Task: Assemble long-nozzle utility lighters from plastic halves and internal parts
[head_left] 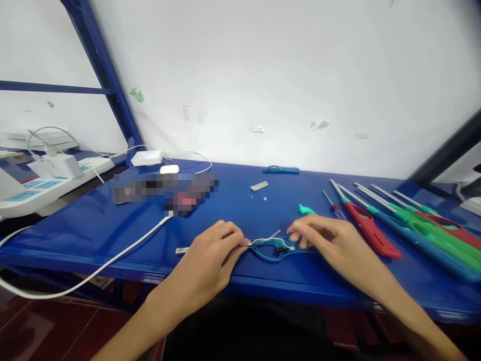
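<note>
A long-nosed gas lighter with its blue handle shell (277,258) opened lies near the table's front edge. White wire and a black part show inside the shell. My left hand (214,253) is closed around the lighter's neck; the metal nozzle tip (182,250) sticks out to its left. Over the handle's right end, my right hand (332,238) has its thumb and fingers curled together in a pinch. Whatever is between those fingertips is too small or hidden to make out. Just beyond that hand lies a small green piece (306,209).
Several long lighters, including a red one (370,230), lie at the right beside a screwdriver (333,204). A blue shell half (281,170) and a beige part (259,186) lie farther back. A white cable (116,258) crosses the left side; a power strip (56,183) stands beyond.
</note>
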Tool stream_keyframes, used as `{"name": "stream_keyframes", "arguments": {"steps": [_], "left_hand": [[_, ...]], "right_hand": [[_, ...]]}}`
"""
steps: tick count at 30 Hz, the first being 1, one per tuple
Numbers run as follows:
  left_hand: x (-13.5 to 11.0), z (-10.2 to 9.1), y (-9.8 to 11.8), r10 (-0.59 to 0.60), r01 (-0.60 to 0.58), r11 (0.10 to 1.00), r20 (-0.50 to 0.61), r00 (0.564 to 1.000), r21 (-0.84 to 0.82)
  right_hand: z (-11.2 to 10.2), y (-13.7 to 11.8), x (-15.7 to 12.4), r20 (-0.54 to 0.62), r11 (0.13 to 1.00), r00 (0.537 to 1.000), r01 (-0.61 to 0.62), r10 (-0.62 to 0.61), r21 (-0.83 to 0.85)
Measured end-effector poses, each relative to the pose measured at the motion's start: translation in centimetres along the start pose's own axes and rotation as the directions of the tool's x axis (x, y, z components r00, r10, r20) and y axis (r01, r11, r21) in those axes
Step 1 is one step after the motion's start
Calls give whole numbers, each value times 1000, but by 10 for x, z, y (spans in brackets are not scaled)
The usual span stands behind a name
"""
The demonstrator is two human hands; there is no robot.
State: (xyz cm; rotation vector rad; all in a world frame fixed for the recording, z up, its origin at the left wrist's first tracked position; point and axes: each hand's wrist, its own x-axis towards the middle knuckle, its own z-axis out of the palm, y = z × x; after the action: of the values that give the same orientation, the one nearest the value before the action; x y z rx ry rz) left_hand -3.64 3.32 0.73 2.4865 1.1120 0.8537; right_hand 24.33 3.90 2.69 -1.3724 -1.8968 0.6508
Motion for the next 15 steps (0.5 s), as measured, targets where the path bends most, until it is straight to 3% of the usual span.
{"name": "stream_keyframes", "arguments": {"steps": [2,3,6,9,15], "left_hand": [[0,0,0,7,-7,1000,-1,1000,4],[0,0,0,8,-8,1000,-2,1000,4],[0,1,-1,7,-7,1000,2,1000,1],[0,1,-1,2,-2,1000,4,1000,4],[-1,0,1,14,-14,1000,2,1000,18]], "right_hand": [[-2,-1,1,-82,991,992,81,-91,-110],[-3,-1,3,-70,974,986,138,-152,-179],[-3,-6,9,135,903,952,304,-275,-303],[-1,-14,19,280,876,920,358,-273,-323],[-2,-25,29,356,881,900,367,-254,-298]]}}
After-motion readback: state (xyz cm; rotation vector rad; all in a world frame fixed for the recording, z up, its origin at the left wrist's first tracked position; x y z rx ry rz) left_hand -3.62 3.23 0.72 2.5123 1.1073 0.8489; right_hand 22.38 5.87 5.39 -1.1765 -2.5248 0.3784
